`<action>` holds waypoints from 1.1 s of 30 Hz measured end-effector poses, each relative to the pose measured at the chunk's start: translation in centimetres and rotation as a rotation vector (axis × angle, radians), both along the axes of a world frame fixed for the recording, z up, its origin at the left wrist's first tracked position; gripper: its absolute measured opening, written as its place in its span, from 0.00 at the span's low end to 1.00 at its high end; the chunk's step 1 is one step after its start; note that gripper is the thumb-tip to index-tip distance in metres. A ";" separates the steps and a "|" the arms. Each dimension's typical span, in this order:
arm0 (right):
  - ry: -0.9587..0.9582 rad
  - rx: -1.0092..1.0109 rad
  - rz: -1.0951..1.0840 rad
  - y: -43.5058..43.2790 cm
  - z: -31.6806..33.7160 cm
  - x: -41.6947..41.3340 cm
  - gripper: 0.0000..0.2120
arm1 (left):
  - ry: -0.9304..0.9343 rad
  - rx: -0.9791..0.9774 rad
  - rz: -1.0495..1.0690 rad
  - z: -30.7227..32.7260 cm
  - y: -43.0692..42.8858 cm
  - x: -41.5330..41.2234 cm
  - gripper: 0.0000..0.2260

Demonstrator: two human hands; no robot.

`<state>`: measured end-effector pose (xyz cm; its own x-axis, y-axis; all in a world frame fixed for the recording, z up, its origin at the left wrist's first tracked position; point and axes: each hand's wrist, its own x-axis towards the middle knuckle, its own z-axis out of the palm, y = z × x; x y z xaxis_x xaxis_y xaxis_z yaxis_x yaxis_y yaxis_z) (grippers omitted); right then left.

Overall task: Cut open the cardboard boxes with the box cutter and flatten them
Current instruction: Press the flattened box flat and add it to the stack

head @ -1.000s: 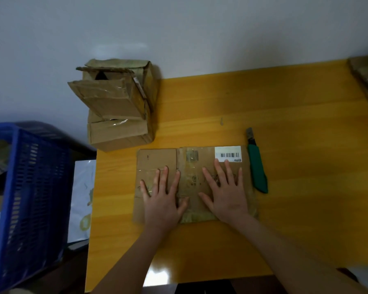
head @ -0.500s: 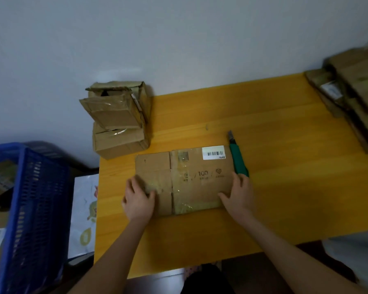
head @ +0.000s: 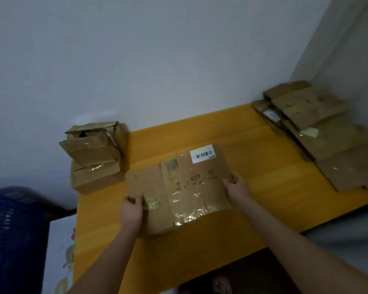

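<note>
I hold the flat box [head: 185,187] by its two short sides. My left hand [head: 132,211] grips the left edge and my right hand [head: 236,187] curls round the right edge, so both grips are clamped on card. The box is over the middle of the desk [head: 263,211], with its near side raised toward me. I cannot tell whether the far edge with the label [head: 202,154] touches the wood. As I judge it, this one is finished, and the step now is to carry it to the pile [head: 327,141] of flattened card at the far right corner. The taped face is shiny and likely slick, so I should keep both grips firm. I should also hold the sheet taut so the folded panels do not spring open. I would swing it right, low over the desk, and set it square on the pile so nothing slides off the edge. I cannot see the cutter, and it may lie under the sheet, so I should lift clear rather than drag. Two taped boxes [head: 94,158] wait at the far left corner, and a blue crate [head: 13,230] stands off the desk's left side.
</note>
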<state>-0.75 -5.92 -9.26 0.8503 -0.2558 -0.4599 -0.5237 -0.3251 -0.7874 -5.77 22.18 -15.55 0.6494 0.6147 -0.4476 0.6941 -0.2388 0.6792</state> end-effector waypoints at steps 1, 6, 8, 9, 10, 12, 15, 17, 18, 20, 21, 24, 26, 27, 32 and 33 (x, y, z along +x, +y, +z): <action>-0.017 -0.006 -0.014 -1.1 0.8 0.6 0.18 | -0.050 -0.038 0.012 0.9 -1.0 1.2 0.21; -0.086 -0.032 -0.061 -7.3 3.6 3.8 0.21 | -0.184 -0.168 -0.026 4.6 -6.5 7.0 0.23; -0.100 -0.032 -0.061 -10.4 4.2 5.6 0.23 | -0.204 -0.242 -0.026 5.4 -9.3 9.1 0.20; -0.111 -0.031 -0.065 -12.0 4.3 6.6 0.24 | -0.206 -0.296 -0.028 5.8 -10.9 10.1 0.18; -0.128 -0.036 -0.070 -13.8 4.4 7.8 0.24 | -0.208 -0.363 -0.036 6.1 -12.5 11.2 0.15; -0.168 -0.066 -0.071 -17.5 4.4 10.3 0.23 | -0.223 -0.490 -0.071 6.8 -16.1 13.4 0.12; -0.191 -0.109 -0.055 -23.7 4.1 13.9 0.19 | -0.232 -0.547 -0.102 7.2 -22.1 16.9 0.15; -0.177 -0.126 -0.058 -28.2 3.9 16.3 0.17 | -0.270 -0.565 -0.082 7.8 -26.7 18.7 0.14; -0.177 -0.149 -0.058 -30.4 4.0 17.4 0.16 | -0.305 -0.590 -0.068 7.9 -29.1 19.5 0.14; -0.186 -0.278 -0.052 -34.4 4.6 20.0 0.18 | -0.357 -0.620 -0.056 8.4 -33.8 21.2 0.14; -0.197 -0.403 -0.038 -36.2 5.0 21.3 0.21 | -0.372 -0.634 -0.061 8.9 -36.1 22.1 0.14; -0.345 -0.763 0.067 -40.1 6.2 24.3 0.28 | -0.409 -0.677 -0.066 9.5 -41.9 24.8 0.14; -0.417 -0.845 0.176 -41.1 6.4 25.4 0.27 | -0.397 -0.689 -0.063 9.5 -45.5 26.4 0.16; -0.420 -0.855 0.228 -41.3 6.3 25.8 0.27 | -0.384 -0.690 -0.056 9.3 -47.2 27.0 0.17; -0.293 -0.889 0.434 -41.9 4.0 26.1 0.26 | -0.275 -0.747 -0.088 8.2 -54.7 29.4 0.16; -0.247 -0.886 0.463 -42.2 3.4 25.9 0.27 | -0.222 -0.728 -0.139 8.2 -55.8 29.8 0.16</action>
